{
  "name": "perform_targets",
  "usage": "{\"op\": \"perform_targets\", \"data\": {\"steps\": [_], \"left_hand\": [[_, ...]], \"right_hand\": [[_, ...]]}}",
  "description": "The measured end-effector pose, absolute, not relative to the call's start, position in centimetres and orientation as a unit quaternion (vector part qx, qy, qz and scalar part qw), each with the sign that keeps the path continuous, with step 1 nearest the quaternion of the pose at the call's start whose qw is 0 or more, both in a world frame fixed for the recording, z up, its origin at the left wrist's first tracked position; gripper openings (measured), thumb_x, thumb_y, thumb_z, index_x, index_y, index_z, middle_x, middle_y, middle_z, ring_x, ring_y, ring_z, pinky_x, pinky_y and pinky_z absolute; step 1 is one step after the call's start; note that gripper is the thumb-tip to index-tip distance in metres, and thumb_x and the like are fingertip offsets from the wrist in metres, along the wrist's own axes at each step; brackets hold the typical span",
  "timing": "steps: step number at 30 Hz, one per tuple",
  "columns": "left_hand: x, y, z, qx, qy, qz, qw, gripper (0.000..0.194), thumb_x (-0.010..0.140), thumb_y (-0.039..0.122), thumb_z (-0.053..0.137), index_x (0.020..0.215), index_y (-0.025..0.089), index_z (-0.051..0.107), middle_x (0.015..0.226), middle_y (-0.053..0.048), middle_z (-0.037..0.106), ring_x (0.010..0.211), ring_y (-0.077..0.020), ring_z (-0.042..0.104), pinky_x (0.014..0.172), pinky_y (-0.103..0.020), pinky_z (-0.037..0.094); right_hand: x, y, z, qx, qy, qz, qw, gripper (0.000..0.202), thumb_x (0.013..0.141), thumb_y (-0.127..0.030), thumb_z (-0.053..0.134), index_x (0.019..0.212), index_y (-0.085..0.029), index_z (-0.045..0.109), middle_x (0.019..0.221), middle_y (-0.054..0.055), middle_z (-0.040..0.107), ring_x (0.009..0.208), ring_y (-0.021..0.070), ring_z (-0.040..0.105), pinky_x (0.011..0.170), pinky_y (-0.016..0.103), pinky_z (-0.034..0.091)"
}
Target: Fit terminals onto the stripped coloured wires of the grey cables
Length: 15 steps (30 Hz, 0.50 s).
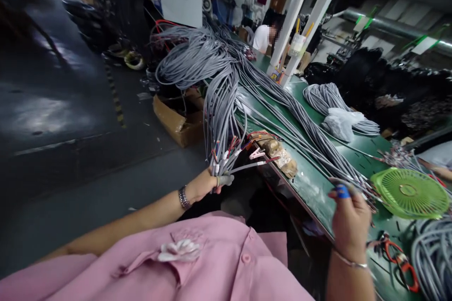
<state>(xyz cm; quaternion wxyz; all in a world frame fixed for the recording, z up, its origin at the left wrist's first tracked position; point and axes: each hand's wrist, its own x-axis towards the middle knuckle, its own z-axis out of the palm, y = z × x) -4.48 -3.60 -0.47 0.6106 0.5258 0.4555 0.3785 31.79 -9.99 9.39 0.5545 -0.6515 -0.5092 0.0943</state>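
Note:
Wrapped around a bunch of grey cables (218, 169) near their stripped ends is my left hand (205, 186). Coloured wires and white bands show just above its fingers, and one cable sticks out to the right. A grey cover sits on that thumb. My right hand (351, 216), with blue tape on a digit, is closed over the table beside a long run of grey cables (318, 136). Its fingertips are partly hidden and blurred, so I cannot make out what is between them.
A green table (314, 193) carries a coil of grey cables (328, 96), a green fan (409, 191), orange-handled pliers (402, 263) and a taped brown lump (278, 153). A cardboard box (183, 127) stands on the floor. Another person (261, 37) is farther back; an arm shows at right.

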Motion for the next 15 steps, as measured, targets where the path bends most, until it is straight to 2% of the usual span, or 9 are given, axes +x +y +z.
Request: {"op": "perform_targets", "data": {"steps": [3, 5, 7, 10, 13, 15], "left_hand": [[-3.9, -3.9, -0.9, 0.527, 0.467, 0.391, 0.593, 0.025, 0.073, 0.036, 0.07, 0.062, 0.016, 0.06, 0.043, 0.004, 0.05, 0.042, -0.0095, 0.042, 0.047, -0.023, 0.031], [-3.6, -4.3, -1.2, 0.543, 0.463, 0.394, 0.579, 0.024, 0.074, 0.036, 0.07, 0.063, 0.016, 0.061, 0.046, 0.004, 0.051, 0.044, -0.0098, 0.044, 0.048, -0.023, 0.034], [-3.5, -4.8, -1.4, 0.566, 0.45, 0.388, 0.572, 0.024, 0.075, 0.037, 0.07, 0.066, 0.016, 0.063, 0.05, 0.004, 0.053, 0.048, -0.0103, 0.046, 0.049, -0.023, 0.037], [-3.7, -5.6, -0.9, 0.594, 0.416, 0.39, 0.567, 0.022, 0.076, 0.038, 0.069, 0.078, 0.016, 0.067, 0.063, 0.001, 0.062, 0.059, -0.0138, 0.055, 0.057, -0.025, 0.045], [-4.5, -6.6, 0.1, 0.611, 0.391, 0.405, 0.556, 0.027, 0.073, 0.039, 0.072, 0.092, 0.019, 0.07, 0.083, -0.004, 0.071, 0.078, -0.0197, 0.063, 0.074, -0.032, 0.052], [-5.4, -7.2, 0.5, 0.601, 0.389, 0.414, 0.563, 0.031, 0.067, 0.04, 0.076, 0.093, 0.022, 0.072, 0.085, -0.004, 0.073, 0.082, -0.0224, 0.065, 0.081, -0.036, 0.053]], "right_hand": [[22.8, -10.8, 8.0, -0.555, -0.614, 0.317, 0.462, 0.025, 0.086, -0.037, 0.057, 0.096, -0.019, 0.071, 0.09, 0.007, 0.07, 0.068, 0.0161, 0.062, 0.06, 0.028, 0.051], [18.4, -10.2, 6.5, -0.509, -0.626, 0.399, 0.435, 0.027, 0.087, -0.039, 0.056, 0.102, -0.019, 0.069, 0.092, 0.008, 0.069, 0.066, 0.0149, 0.06, 0.055, 0.026, 0.05], [15.8, -9.2, 5.3, -0.488, -0.629, 0.426, 0.429, 0.03, 0.091, -0.041, 0.052, 0.106, -0.019, 0.065, 0.088, 0.006, 0.067, 0.059, 0.012, 0.056, 0.052, 0.024, 0.048], [14.5, -7.8, 4.8, -0.483, -0.646, 0.386, 0.448, 0.033, 0.095, -0.043, 0.045, 0.091, -0.018, 0.067, 0.067, 0.001, 0.058, 0.053, 0.0106, 0.049, 0.05, 0.023, 0.045], [14.2, -7.5, 5.1, -0.436, -0.661, 0.4, 0.462, 0.031, 0.093, -0.045, 0.049, 0.089, -0.019, 0.067, 0.07, 0.002, 0.059, 0.059, 0.0122, 0.053, 0.055, 0.024, 0.047], [14.0, -8.0, 5.3, -0.402, -0.657, 0.441, 0.46, 0.029, 0.093, -0.044, 0.05, 0.096, -0.02, 0.067, 0.075, 0.003, 0.063, 0.062, 0.0131, 0.057, 0.059, 0.025, 0.049]]}}
